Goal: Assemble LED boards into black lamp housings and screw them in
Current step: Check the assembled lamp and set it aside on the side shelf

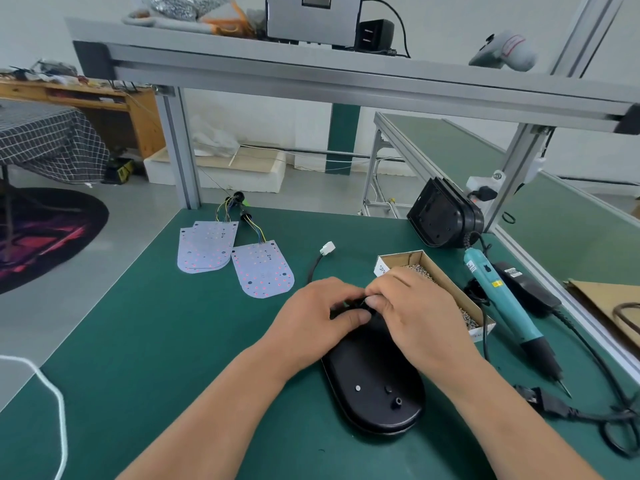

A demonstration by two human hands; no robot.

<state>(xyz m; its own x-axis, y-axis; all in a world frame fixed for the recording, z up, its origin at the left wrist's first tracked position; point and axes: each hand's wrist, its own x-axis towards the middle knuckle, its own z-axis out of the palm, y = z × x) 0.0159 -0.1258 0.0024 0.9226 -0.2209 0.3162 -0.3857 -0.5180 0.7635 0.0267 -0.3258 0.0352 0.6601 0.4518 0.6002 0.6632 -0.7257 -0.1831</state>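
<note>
A black lamp housing (374,389) lies back side up on the green mat in front of me. My left hand (318,317) grips its far end, thumb on top. My right hand (412,306) pinches a small black part with thin wires at that same end; what the fingers hold exactly is hidden. A black cable with a white connector (327,248) runs out from under my hands. White LED boards with wire leads lie to the left: one single board (262,270) and a small stack (204,247).
A cardboard box of screws (440,282) sits right behind my right hand. A teal electric screwdriver (509,306) and its black cable lie to the right. More black housings (443,216) stand at the back right by an aluminium post. White cord (52,393) crosses the left edge.
</note>
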